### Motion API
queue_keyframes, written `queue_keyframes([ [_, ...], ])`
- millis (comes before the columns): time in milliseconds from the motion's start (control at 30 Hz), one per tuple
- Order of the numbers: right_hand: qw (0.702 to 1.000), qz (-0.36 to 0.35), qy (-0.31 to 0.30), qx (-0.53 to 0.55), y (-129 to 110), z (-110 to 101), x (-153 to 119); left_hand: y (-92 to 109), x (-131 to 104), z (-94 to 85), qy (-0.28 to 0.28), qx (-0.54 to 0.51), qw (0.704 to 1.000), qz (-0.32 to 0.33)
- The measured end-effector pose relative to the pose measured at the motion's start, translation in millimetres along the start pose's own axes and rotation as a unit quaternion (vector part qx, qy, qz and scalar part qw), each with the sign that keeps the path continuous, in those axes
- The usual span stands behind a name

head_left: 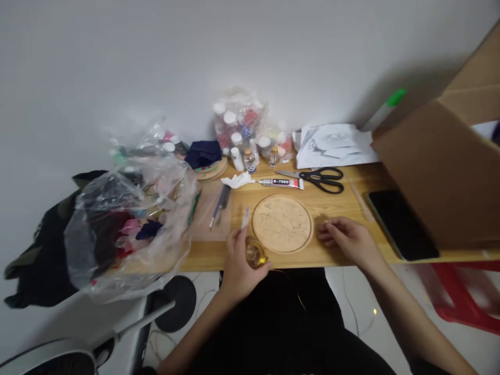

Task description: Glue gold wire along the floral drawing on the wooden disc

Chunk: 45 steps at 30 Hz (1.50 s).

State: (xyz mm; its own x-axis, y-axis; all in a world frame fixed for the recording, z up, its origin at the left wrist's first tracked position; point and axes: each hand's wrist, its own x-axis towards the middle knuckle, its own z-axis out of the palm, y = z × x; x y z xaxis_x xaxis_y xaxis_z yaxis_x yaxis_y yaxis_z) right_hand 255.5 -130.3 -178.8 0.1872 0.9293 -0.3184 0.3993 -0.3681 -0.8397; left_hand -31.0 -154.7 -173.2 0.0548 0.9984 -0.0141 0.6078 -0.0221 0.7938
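A round wooden board (pixel 283 224) with thin dark drawn lines lies at the table's front edge, between my hands. My left hand (pixel 240 265) is wrapped round a spool of golden thread or wire (pixel 254 252) left of the board. A pale, narrow pointed tool (pixel 245 217) sticks up by its fingers. From the spool a thin golden strand (pixel 299 297) hangs over my dark clothing. My right hand (pixel 346 237) is right of the board, thumb and index finger pinched together; what they hold, if anything, is too small to make out.
Black-handled scissors (pixel 322 179), a glue tube (pixel 282 183) and white tissue (pixel 237 180) lie behind the board. Small bottles (pixel 250 159) stand farther back. A plastic bag (pixel 136 224) fills the left; a phone (pixel 402 224) and cardboard box (pixel 433 172) are at right.
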Motion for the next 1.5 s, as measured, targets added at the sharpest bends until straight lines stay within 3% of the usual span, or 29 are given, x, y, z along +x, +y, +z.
queue_keyframes([
  [133,0.994,0.010,0.016,0.109,-9,12,2,1,6,6.5,-0.030,-0.015,0.999,0.015],
  [267,0.986,0.010,0.028,0.164,-18,13,17,0,19,9.0,-0.011,0.001,1.000,0.028],
  [400,0.983,-0.007,0.050,0.178,-21,-2,22,-3,24,3.1,-0.008,0.020,1.000,0.016],
  [567,0.984,-0.067,0.030,0.163,-38,-30,-4,-6,23,-9.5,0.019,0.034,0.998,0.041],
  [667,0.983,-0.172,-0.026,0.057,-51,-34,-20,-7,32,-13.1,0.025,0.047,0.998,0.034],
  [767,0.960,-0.266,-0.065,-0.061,-57,-27,-24,-6,48,-13.4,-0.013,0.097,0.995,0.035],
  [967,0.914,-0.339,-0.107,-0.197,-49,-17,-15,10,65,-20.8,-0.022,0.143,0.988,0.055],
  [1067,0.901,-0.346,-0.132,-0.226,-50,-12,-18,31,57,-33.4,-0.024,0.142,0.979,0.147],
  [1167,0.886,-0.343,-0.183,-0.253,-64,4,-29,56,45,-38.1,-0.149,0.145,0.946,0.247],
  [1267,0.874,-0.332,-0.207,-0.289,-82,9,-41,72,36,-25.3,-0.276,0.207,0.904,0.253],
  [1333,0.874,-0.324,-0.193,-0.307,-90,-15,-44,76,32,-9.5,-0.328,0.211,0.889,0.240],
  [1367,0.871,-0.329,-0.189,-0.313,-93,-38,-44,76,32,-0.6,-0.354,0.196,0.883,0.239],
  [1400,0.876,-0.331,-0.146,-0.318,-95,-68,-44,75,32,8.3,-0.372,0.179,0.878,0.242],
  [1433,0.889,-0.312,-0.032,-0.332,-96,-103,-42,73,32,17.0,-0.380,0.172,0.875,0.246],
  [1467,0.880,-0.292,0.124,-0.354,-96,-142,-41,72,34,25.2,-0.384,0.176,0.871,0.249],
  [1500,0.857,-0.224,0.244,-0.394,-95,-182,-38,70,35,32.8,-0.388,0.183,0.867,0.252],
])
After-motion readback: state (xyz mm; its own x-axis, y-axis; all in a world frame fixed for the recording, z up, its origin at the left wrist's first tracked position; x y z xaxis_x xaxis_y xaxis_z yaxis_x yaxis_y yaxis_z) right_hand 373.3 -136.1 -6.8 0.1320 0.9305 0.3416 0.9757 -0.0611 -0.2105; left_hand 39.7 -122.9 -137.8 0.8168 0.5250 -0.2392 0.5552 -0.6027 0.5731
